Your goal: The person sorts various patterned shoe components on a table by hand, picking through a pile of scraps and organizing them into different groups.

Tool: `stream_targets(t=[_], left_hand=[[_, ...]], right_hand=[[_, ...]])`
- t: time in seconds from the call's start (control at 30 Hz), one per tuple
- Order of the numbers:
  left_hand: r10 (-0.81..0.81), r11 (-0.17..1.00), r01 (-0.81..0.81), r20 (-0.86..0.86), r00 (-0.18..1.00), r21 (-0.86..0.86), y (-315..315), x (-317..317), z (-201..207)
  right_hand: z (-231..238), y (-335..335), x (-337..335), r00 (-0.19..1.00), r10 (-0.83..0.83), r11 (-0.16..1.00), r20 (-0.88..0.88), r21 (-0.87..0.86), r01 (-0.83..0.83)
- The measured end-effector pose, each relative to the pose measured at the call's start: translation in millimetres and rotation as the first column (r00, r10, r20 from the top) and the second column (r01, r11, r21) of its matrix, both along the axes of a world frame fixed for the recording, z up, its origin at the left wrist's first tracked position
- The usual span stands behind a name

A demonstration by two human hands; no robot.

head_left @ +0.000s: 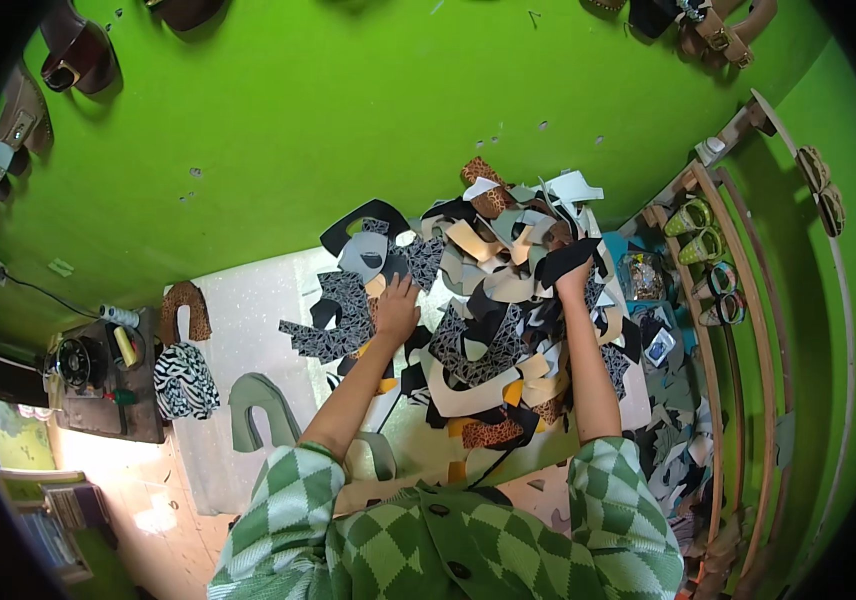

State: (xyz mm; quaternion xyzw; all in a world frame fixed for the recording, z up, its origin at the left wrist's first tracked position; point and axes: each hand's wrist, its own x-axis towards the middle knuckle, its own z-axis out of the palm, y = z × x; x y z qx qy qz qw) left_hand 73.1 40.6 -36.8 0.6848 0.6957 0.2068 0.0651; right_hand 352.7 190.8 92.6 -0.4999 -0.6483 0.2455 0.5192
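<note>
A heap of flat cut-out material pieces (478, 395) in black, cream, grey, leopard and crackle patterns covers much of the white table (243, 290). At its right side my right hand (574, 280) grips a black cut-out piece (563, 262), lifted over the heap. My left hand (398, 308) lies on the left part of the heap with fingers spread, touching a dark grey piece (395, 266). Close by that hand are a crackle-patterned curved piece (340, 318) and a light grey piece (363, 255).
On the table's left lie a green-grey U-shaped piece (260, 402), a zebra-patterned bundle (185, 380) and a leopard U-shaped piece (185, 305). Farther left stands a dark side table (138, 420). Scraps (673, 440) and a wooden rack (738, 400) holding sandals (700, 245) stand right.
</note>
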Motion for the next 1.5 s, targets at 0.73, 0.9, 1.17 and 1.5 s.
stream_targets(t=[0.73,0.9,1.17,1.5], left_hand=[[0.154,0.986,-0.164,0.244,0.957,0.018,76,-5,10],[0.243,0.97,-0.244,0.061,0.968,0.006,82,15,-14],[0.191,0.923,-0.201,0.063,0.979,0.328,46,-24,23],[0.288,0.952,-0.263,-0.171,0.942,0.154,-3,-135,55]], right_hand=[[68,-91,54,0.797,0.557,0.831,0.235,-0.151,-0.536],[26,-147,29,0.407,0.616,0.775,0.674,-0.425,-0.468],[45,-122,2,-0.223,0.869,0.414,0.442,-0.896,-0.161],[11,2,-128,-0.282,0.956,-0.208,-0.085,-0.873,-0.442]])
